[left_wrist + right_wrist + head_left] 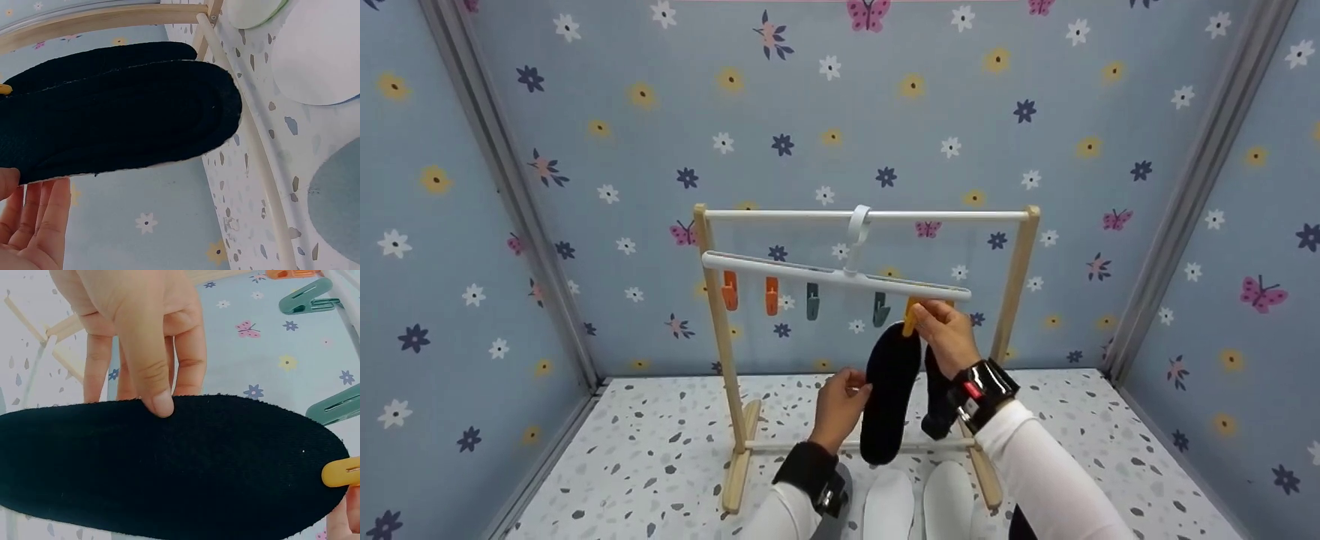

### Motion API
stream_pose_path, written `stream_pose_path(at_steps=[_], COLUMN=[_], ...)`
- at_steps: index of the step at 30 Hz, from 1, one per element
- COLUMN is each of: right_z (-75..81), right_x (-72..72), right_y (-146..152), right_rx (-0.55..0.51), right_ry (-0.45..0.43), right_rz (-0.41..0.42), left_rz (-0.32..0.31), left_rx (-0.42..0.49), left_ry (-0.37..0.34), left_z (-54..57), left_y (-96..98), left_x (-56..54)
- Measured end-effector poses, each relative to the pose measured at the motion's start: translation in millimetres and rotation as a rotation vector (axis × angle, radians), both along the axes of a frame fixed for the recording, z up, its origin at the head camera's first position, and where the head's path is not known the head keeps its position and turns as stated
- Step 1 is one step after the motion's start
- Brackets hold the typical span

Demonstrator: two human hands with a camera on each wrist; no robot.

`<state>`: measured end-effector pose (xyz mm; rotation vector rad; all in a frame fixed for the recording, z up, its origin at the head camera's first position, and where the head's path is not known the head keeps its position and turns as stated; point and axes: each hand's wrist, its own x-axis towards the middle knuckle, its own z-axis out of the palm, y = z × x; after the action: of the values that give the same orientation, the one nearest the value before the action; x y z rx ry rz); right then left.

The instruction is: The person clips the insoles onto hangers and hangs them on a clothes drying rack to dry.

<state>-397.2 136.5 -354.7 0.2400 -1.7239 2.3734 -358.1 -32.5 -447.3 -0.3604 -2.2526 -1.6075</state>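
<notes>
A black insole [891, 397] hangs lengthwise from a yellow clip [910, 318] on the white hanger [840, 276]. My left hand [841, 405] pinches the insole's side edge, thumb on the near face and fingers behind, as the right wrist view shows. Up at the top end, my right hand [949, 337] grips the yellow clip between thumb and fingers. In the right wrist view the clip's tip [340, 472] overlaps the insole's end. A second black insole [936, 397] hangs just behind, partly covered by my right hand and wrist.
The hanger tilts down to the right from a wooden rack's top bar [780, 215]. Orange clips [772, 296] and grey-green clips [812, 301] hang along its left and middle. Below, two white insoles [889, 506] and a grey insole [840, 495] lie on the speckled surface.
</notes>
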Motion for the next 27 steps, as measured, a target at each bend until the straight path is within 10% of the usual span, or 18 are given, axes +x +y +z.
stream_pose_path(at_steps=[27], right_z=[-5.6], right_x=[-3.1], right_y=[-3], right_rx=[0.032], right_ry=[0.044], right_rz=[-0.113], left_rz=[0.051], left_rx=[-0.006], left_ry=[-0.107], left_z=[-56.8], left_y=[-51.0], left_x=[24.3])
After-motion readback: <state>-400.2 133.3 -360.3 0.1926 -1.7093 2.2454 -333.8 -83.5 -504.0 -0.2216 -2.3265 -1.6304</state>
